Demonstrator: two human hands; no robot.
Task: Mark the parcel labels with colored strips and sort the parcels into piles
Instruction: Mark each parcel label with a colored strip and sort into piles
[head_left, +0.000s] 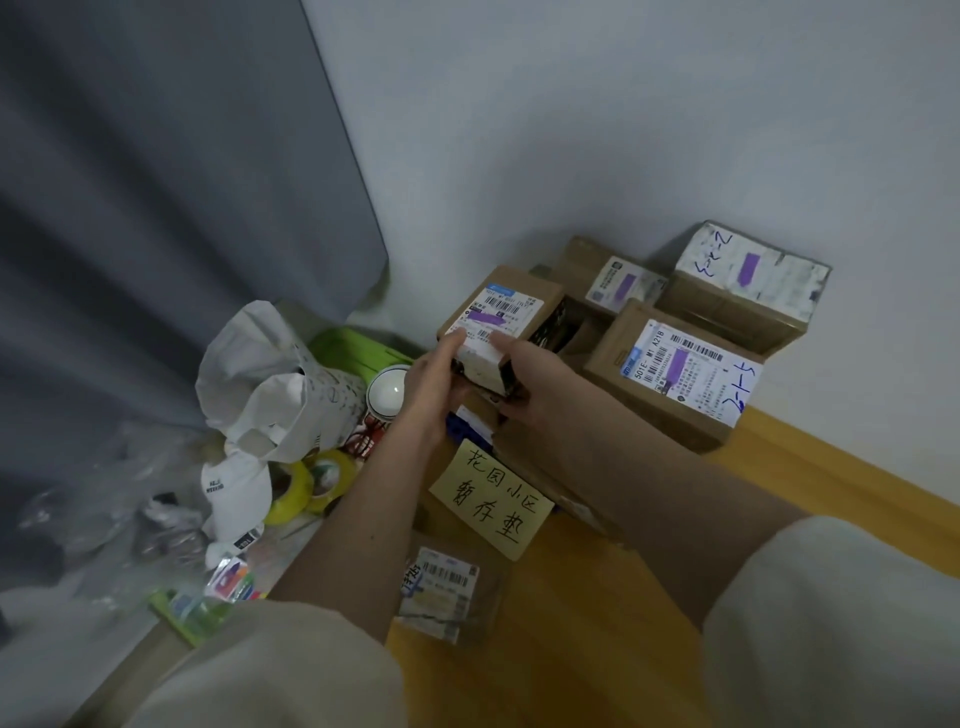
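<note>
Both my hands hold a small cardboard parcel (501, 317) in the air near the wall; its white label carries a purple strip. My left hand (434, 382) grips its near left corner, and my right hand (524, 382) grips its near right end. Behind it on the wooden floor lie three boxes with purple-marked labels: a big one (680, 379), a flatter one (613, 280) and one against the wall (753, 280). A yellow handwritten note (491, 499) sits on a carton below my hands. Another labelled parcel (441, 592) without a visible strip lies near my left forearm.
At left lie a white paper bag (270, 374), a white cap (234, 493), yellow tape rolls (311, 483), a mug (387, 397), a green pack (192, 613) of colored strips and clear plastic wrap. A grey curtain (156, 208) hangs at left; the white wall is close behind the boxes.
</note>
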